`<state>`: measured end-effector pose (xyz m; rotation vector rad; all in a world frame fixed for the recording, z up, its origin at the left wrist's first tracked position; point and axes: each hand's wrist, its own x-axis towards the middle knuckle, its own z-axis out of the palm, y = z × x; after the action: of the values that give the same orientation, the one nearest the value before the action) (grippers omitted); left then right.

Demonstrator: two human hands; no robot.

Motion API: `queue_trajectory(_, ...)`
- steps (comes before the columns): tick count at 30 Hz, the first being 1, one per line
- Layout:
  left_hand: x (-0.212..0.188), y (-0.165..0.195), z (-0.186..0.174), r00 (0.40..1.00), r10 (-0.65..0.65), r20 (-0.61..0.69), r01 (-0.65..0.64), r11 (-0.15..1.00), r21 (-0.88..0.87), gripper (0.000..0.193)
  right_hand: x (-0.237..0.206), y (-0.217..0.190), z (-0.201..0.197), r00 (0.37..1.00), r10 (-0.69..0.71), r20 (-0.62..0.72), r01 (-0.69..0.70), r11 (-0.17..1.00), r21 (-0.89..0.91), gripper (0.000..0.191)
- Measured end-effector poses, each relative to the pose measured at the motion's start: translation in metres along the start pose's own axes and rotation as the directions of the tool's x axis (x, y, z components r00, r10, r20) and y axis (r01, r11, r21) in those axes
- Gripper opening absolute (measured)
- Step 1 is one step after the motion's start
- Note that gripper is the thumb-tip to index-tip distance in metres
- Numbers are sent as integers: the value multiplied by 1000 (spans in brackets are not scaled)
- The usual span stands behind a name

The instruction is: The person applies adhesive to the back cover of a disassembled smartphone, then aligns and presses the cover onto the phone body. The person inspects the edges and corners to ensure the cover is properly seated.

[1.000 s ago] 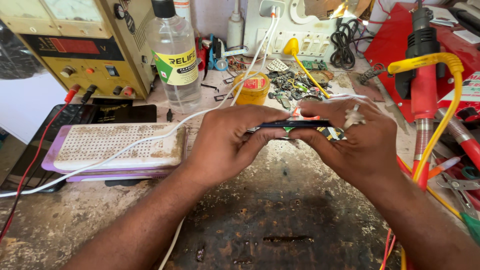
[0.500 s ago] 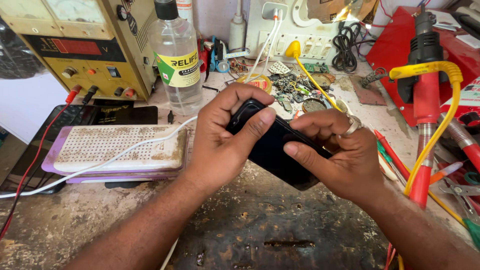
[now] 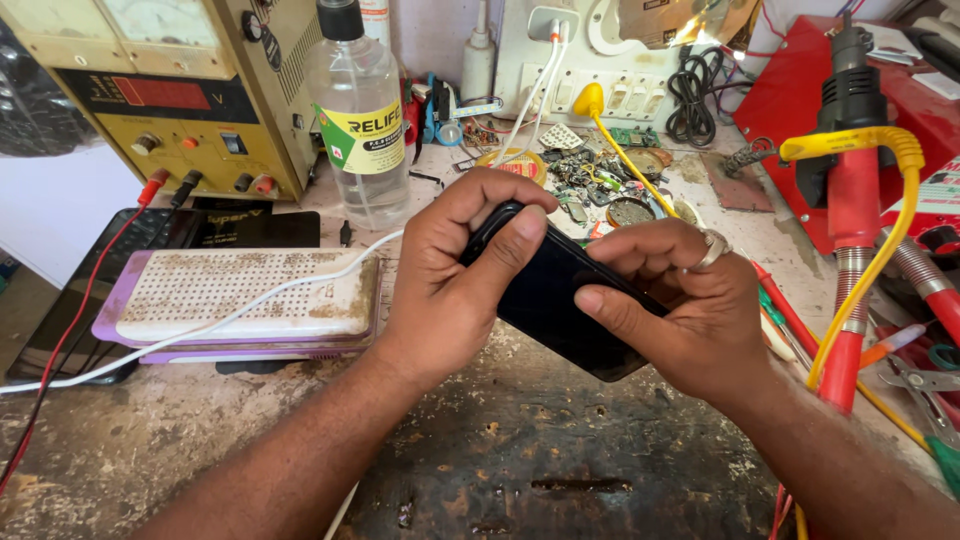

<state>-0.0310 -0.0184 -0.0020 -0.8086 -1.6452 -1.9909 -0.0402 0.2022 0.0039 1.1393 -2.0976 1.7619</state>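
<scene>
Worn, stained bench (image 3: 520,450) nearest. Above it, both hands grip a black phone (image 3: 555,300), held tilted in mid-air, clear of the bench. Left hand (image 3: 455,275) wraps the upper end, thumb pressed on the dark face, fingers curled behind. Right hand (image 3: 680,315) cups the lower end, thumb on the face, ring on one finger. Looks like a pressing or seating step on the phone body; next move likely calls for even thumb pressure along the edges without flexing it. Left: perforated white pad (image 3: 240,295) with white cable (image 3: 200,330) across. Further back: clear bottle (image 3: 358,120), yellow power supply (image 3: 150,100), parts pile (image 3: 600,180), red hot-air tool (image 3: 850,190) at right.
</scene>
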Motion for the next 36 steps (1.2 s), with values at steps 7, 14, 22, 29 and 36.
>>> queue_trajectory(7,1,-4,0,1000,21,11,-21,999,25,14,0,4,-3,1000,0,14,0,1000,4,31)
queue_trajectory(14,11,1,-13,986,23,165,-35,997,67,17,4,5,-7,997,80,-15,-79,996,44,41)
queue_trajectory(22,6,-4,-14,982,-63,180,52,996,68,41,6,4,-10,986,167,8,-167,986,-1,49)
queue_trajectory(29,5,-3,-12,983,78,166,-95,990,102,54,6,2,-11,989,143,44,-145,989,43,49)
queue_trajectory(36,8,-2,-11,982,-4,190,-24,989,146,64,3,3,-9,989,100,108,-108,992,71,50)
